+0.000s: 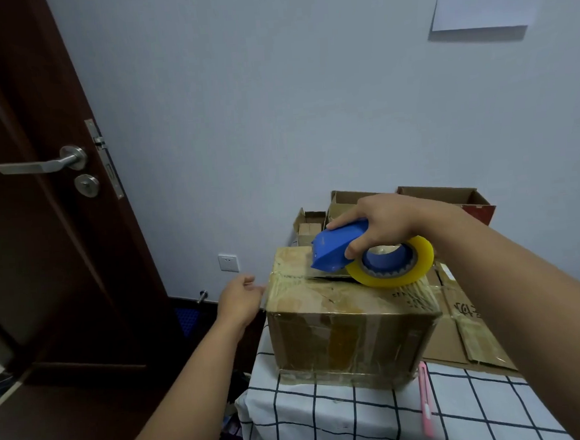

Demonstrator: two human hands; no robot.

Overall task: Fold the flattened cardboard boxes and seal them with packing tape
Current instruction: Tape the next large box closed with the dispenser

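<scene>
While the right hand (pixel 381 225) grips the tape dispenser (pixel 359 254) on the box (pixel 350 322), left hand (pixel 241 300) relaxed, loosely spread, beside it.

Folded box (pixel 352 322) fills the table's (pixel 364 417) left edge; flattened cardboard (pixel 468 331) blocks its right; near edge lies open beside the pink cutter (pixel 426 402).

Glossy taped cardboard box (pixel 350 322), blue plastic dispenser (pixel 338 247), checked cloth (pixel 330 419).

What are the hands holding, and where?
Right hand grips the tape dispenser by its blue handle. Left hand holds nothing.
</scene>
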